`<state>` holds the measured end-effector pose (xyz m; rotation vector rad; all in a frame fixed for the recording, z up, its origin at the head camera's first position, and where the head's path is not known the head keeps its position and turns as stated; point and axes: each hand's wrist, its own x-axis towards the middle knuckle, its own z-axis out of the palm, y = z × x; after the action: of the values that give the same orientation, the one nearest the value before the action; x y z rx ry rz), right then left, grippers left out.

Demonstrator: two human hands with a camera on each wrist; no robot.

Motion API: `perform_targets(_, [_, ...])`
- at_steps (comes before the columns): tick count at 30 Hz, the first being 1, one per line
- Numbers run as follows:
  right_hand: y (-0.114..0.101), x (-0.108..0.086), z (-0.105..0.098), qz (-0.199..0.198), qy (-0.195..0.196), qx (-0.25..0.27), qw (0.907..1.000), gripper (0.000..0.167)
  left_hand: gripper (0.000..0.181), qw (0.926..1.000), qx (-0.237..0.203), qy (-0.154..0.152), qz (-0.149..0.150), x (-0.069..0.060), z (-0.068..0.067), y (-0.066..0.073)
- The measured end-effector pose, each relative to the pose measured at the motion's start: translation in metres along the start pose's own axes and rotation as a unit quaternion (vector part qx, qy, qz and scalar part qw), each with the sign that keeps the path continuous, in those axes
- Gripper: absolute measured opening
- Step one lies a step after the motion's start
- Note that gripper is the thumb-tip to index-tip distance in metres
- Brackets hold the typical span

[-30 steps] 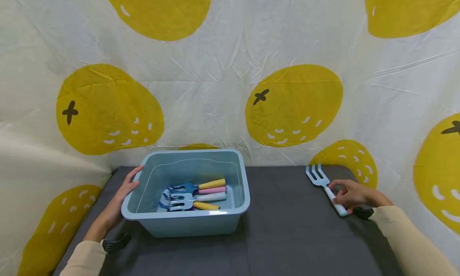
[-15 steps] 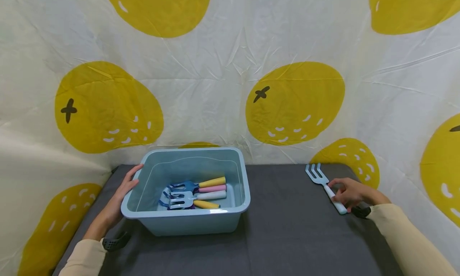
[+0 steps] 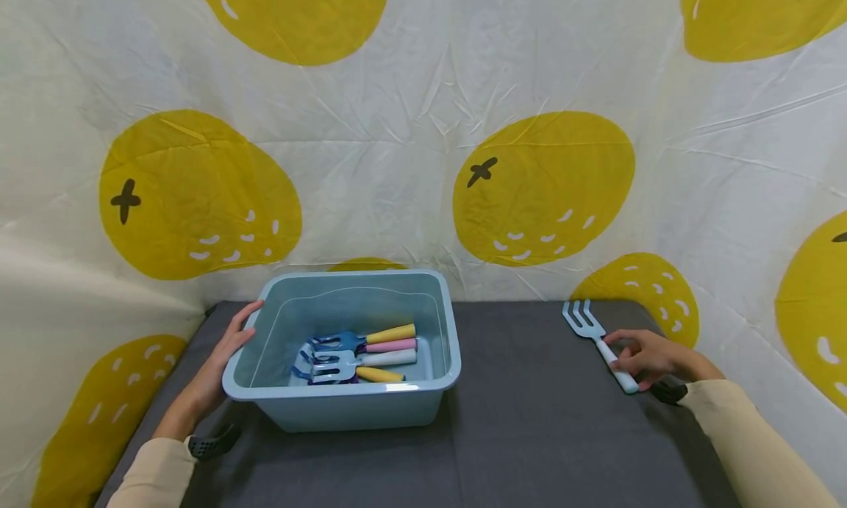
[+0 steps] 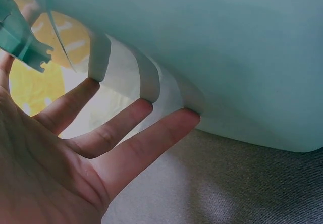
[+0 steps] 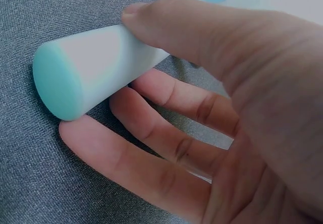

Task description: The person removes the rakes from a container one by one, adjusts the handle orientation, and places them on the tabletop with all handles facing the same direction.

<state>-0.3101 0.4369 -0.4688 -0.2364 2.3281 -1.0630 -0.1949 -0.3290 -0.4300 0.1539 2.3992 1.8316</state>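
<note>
On the left stands a pale blue plastic tub (image 3: pixel 344 409). Fingertips of my left hand (image 4: pixel 75 168) touch its outer left wall, the fingers spread and nearly straight, with the upper part of the hand at the rim. Several hand forks lie in the tub, among them one in light blue with a white handle (image 3: pixel 390 358) and a dark blue one with a yellow handle (image 3: pixel 390 334). At the far right, a light blue hand fork (image 3: pixel 584 323) lies on the cloth, tines pointing away. My right hand (image 3: pixel 651 357) pinches its white handle, thumb on top and fingers along the side.
A dark grey cloth (image 3: pixel 516 412) covers the table, which ends at a hanging white curtain (image 3: pixel 377 184) with yellow fruit prints. Bare cloth lies between the tub and the fork on the right. The curtain also hangs close along the left side.
The head view has tilted up very slightly. Both hands, the tub and the hand fork stay where they were, and the right fingers shift barely at all.
</note>
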Motion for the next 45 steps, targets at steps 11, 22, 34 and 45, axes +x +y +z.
perform_targets(11, [-0.031,-0.012,-0.013,0.018,-0.020,-0.030,0.9992,0.073,0.059,1.0000,-0.002,0.008,0.005,0.001,0.001,-0.001])
perform_targets(22, [-0.134,-0.017,-0.037,-0.008,-0.063,-0.154,0.9860,0.078,0.058,0.9999,0.004,0.013,0.007,0.000,0.001,-0.003])
perform_targets(34, [-0.247,-0.002,-0.035,-0.043,-0.101,-0.253,0.9612,0.085,0.058,0.9998,-0.003,0.017,0.012,0.002,0.003,-0.003])
perform_targets(45, [-0.304,0.013,-0.021,-0.110,-0.087,-0.304,0.9424,0.080,0.058,0.9996,-0.005,0.025,0.014,0.002,0.005,-0.004])
